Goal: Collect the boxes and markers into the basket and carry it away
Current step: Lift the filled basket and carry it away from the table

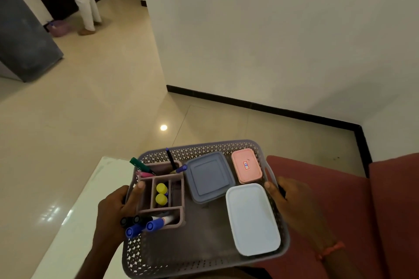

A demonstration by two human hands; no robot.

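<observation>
Head view, 1 frame. The lattice-walled grey basket (136,256) was held level between both hands, in front of the person, above the corner of a white table (79,222) and the edge of a red sofa (340,199); its underside was hidden, so any contact below could not be told. The left hand (118,206) gripped the left rim, fingers curled under the wall and thumb laid over the top, touching the mauve organizer (147,197). The right hand (288,199) gripped the right handle, thumb tip on the inner side; an orange band (331,250) sat on that wrist. The organizer stood in the basket's left half. Its near compartment held 2 blue-capped markers (145,226) and 2 black-capped markers (130,221), lying with caps over the left rim. A middle compartment held 2 yellow caps (161,192). The far compartments held a green marker (138,163), a pink marker (145,174), a black pen (170,158) and a blue pen (182,168), all tilted. To the right lay 3 lidded boxes: a grey-blue box (208,176) in the middle, a pink box (246,165) in the far right corner, and a white box (252,218) against the near right wall. Beyond, on the tiled floor (90,97), another person's white-trousered legs (87,7) stood by a grey cabinet (25,41).
</observation>
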